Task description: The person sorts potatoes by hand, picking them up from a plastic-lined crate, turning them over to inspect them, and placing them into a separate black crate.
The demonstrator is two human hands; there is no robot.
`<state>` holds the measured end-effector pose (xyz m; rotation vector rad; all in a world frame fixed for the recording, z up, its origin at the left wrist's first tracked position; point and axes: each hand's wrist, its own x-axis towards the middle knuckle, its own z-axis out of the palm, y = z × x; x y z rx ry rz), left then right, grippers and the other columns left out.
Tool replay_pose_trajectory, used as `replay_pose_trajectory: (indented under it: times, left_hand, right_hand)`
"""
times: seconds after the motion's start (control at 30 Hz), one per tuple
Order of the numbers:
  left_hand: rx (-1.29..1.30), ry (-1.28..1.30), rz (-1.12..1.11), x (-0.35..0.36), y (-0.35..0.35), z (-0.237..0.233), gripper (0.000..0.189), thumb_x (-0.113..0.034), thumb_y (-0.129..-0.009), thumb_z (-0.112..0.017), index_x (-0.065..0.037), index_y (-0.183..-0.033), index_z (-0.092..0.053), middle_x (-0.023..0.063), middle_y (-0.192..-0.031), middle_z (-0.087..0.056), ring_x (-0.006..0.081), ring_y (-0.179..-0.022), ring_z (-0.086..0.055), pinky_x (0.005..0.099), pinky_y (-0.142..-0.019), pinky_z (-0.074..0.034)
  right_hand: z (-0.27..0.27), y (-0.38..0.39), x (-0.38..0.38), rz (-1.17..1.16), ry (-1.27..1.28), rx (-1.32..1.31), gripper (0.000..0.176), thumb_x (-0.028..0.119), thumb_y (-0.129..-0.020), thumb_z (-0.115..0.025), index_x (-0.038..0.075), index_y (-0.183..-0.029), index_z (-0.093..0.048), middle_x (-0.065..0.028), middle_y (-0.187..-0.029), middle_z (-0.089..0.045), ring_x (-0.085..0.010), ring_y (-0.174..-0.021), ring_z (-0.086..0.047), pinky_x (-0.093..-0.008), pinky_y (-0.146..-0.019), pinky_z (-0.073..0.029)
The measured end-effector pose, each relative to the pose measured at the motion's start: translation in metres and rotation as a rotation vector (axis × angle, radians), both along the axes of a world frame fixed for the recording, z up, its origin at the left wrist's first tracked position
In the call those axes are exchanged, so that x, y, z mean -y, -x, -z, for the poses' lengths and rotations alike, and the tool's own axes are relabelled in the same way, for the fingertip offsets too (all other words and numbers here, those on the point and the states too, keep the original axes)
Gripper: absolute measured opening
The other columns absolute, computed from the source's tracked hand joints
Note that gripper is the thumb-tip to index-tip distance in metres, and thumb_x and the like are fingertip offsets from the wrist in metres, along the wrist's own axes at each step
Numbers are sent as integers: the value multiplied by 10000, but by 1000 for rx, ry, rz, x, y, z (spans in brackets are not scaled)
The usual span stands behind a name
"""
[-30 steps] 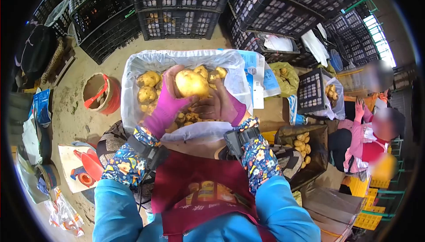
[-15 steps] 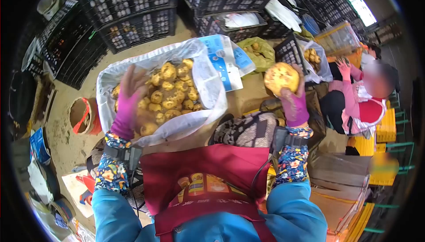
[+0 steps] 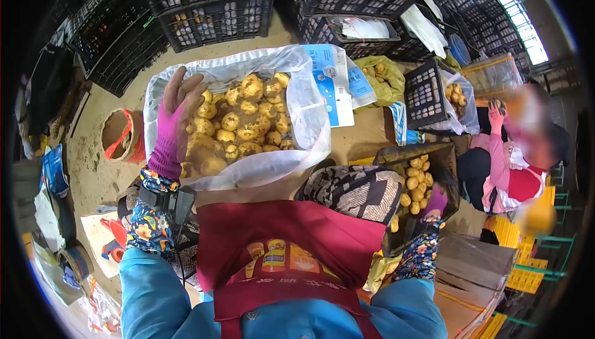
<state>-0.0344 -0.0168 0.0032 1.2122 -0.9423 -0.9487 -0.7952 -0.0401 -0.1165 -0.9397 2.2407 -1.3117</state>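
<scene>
A crate lined with white plastic (image 3: 310, 125) stands in front of me, full of soil-marked potatoes (image 3: 251, 113). Above its left part is my left hand (image 3: 176, 110) in a purple glove with dirty fingers, spread and holding nothing. My right hand (image 3: 436, 201) reaches down into a dark-lined crate (image 3: 449, 159) at my right side, beside its smaller potatoes (image 3: 416, 181). The fingers of that hand are hidden, and the large potato seen in it before cannot be made out.
Black crates (image 3: 217, 20) are stacked behind. Blue-and-white cardboard (image 3: 334, 85) lies beside the lined crate, near a green sack (image 3: 378, 79) and a small black crate (image 3: 424, 94) of potatoes. A red-handled bucket (image 3: 122, 136) stands left. A co-worker in pink (image 3: 496, 165) sits at right.
My right hand has gone down into the right-hand crate from where it held up a large potato. The left hand stays over the lined crate, its fingers spread. The view has shifted.
</scene>
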Motion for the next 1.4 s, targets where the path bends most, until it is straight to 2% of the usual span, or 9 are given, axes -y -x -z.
replay_pose_trajectory:
  times: [0.1,0.17,0.33,0.43,0.63,0.83,1.1,1.27,1.4]
  left_hand:
    - [-57,28,-28,-2,-2,-13,632,-272,-960,-536,-45,-1489,-274,178,-1382,-471,258,-1265,-496,389,-1063,-390]
    - [-135,61,-56,-1,-4,-17,622,-196,-935,-564,-32,-1474,-300,200,-1354,-492,271,-1243,-513,392,-1061,-393]
    - [-140,53,-57,0,-14,-17,621,-217,-953,-536,-18,-1481,-275,173,-1352,-489,249,-1230,-523,365,-1038,-413]
    - [-312,38,-97,4,-23,-18,634,-69,-911,-550,-15,-1479,-273,179,-1341,-493,269,-1233,-514,394,-1046,-409]
    - [-355,67,-71,6,-26,-26,647,-34,-904,-551,-39,-1485,-268,167,-1352,-478,260,-1224,-513,382,-1049,-404]
    - [-396,13,-59,8,-19,-28,622,-62,-920,-571,-35,-1472,-285,155,-1339,-484,233,-1212,-508,372,-1021,-424]
    - [-395,-401,-144,17,19,27,575,-415,-920,-619,-15,-1304,-469,107,-1150,-579,200,-1007,-582,331,-824,-506]
    - [199,-382,-154,19,13,60,583,-514,-855,-667,45,-999,-579,205,-837,-625,309,-785,-623,383,-726,-487]
    - [342,-172,-217,16,11,77,511,-464,-900,-615,35,-1011,-597,163,-793,-621,275,-722,-610,368,-642,-477]
  right_hand:
    - [-113,-153,97,-500,172,265,368,263,-995,-495,52,-1297,-487,-140,-1209,-617,-251,-1137,-604,-352,-954,-476]
    - [-165,-287,131,-896,45,452,392,293,-1003,-472,70,-1326,-465,-137,-1248,-602,-241,-1115,-610,-345,-945,-482]
    - [-37,-514,170,-657,-864,981,673,452,-892,-630,78,-1366,-332,-236,-1317,-477,-340,-1173,-523,-507,-943,-463]
    - [62,-578,185,-456,-760,802,631,400,-894,-633,78,-1361,-356,-215,-1287,-502,-325,-1148,-541,-480,-946,-466]
    - [121,-608,199,-352,-460,720,554,296,-898,-641,80,-1351,-406,-173,-1226,-552,-295,-1097,-577,-426,-951,-471]
    - [128,-595,199,-565,-248,1108,492,191,-902,-648,81,-1341,-455,-131,-1165,-602,-265,-1046,-613,-372,-956,-476]
    - [-56,-622,96,-1413,35,488,552,58,-789,-739,57,-1300,-530,-85,-1258,-579,-176,-1196,-539,-313,-976,-463]
    - [-96,-612,72,-1598,324,-16,596,12,-710,-757,56,-1272,-562,-61,-1287,-567,-182,-1223,-523,-320,-1004,-442]
    - [-122,-603,62,-1565,25,275,558,48,-733,-773,33,-1249,-562,-58,-1234,-580,-165,-1179,-543,-337,-991,-462]
